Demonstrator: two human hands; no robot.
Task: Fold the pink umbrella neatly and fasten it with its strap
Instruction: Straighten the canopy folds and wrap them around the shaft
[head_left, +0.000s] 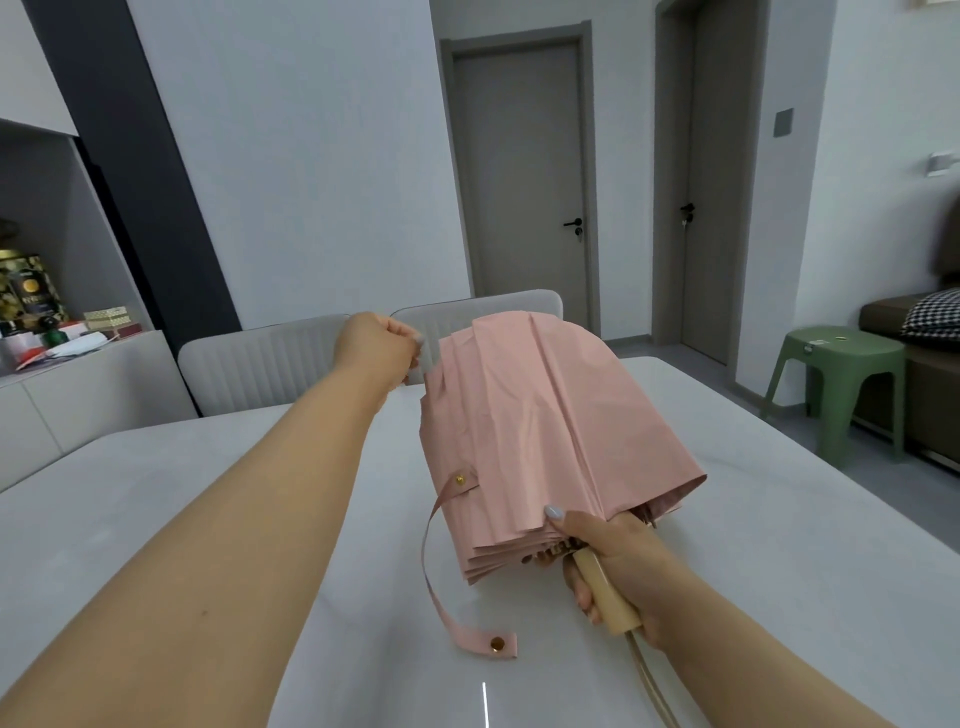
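The pink umbrella (550, 431) is collapsed, its canopy in loose pleats, held above the white table (208, 493) and pointing away from me. My right hand (618, 566) grips its cream handle (608, 597), thumb lying on the canopy's near edge. My left hand (384, 348) is at the canopy's far left tip, fingers curled and pinching the fabric edge there. The pink strap (441, 582) hangs loose from the left side, its free end with a gold snap (497, 644) near the tabletop. A second gold snap (460, 479) sits on the canopy.
Two grey upholstered chairs (260, 364) stand at the table's far edge. A green stool (836, 379) and a dark sofa are to the right. A shelf with tins and boxes (47, 317) is at the left. Two grey doors are behind.
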